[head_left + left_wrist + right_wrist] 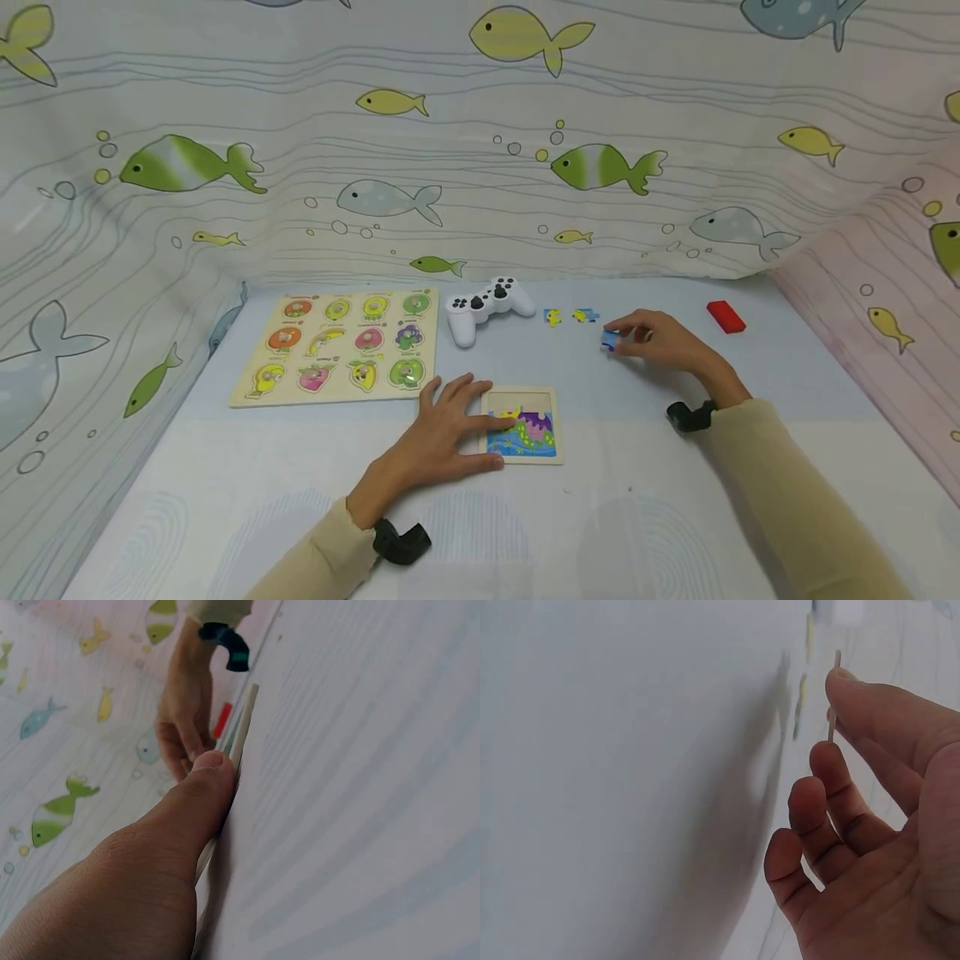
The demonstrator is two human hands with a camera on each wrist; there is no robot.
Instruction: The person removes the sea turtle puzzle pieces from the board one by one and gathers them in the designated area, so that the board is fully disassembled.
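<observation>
While the left hand [444,435] spreads across a square wooden puzzle [534,435], the right hand [663,340] pinches a thin piece [609,341].

Two hands [450,433] [663,339], three loose pieces [609,341] [552,317] [585,315], two boards [532,460] [348,323], one controller [487,303], one block [726,317].

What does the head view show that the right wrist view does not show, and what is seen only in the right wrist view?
Only the head view shows the left hand, on the puzzle tray, and the red block. Only the right wrist view shows the palm side of the right hand and its pinched puzzle piece edge-on. Both show the right hand pinching that piece, and two loose pieces apart from it.
</observation>
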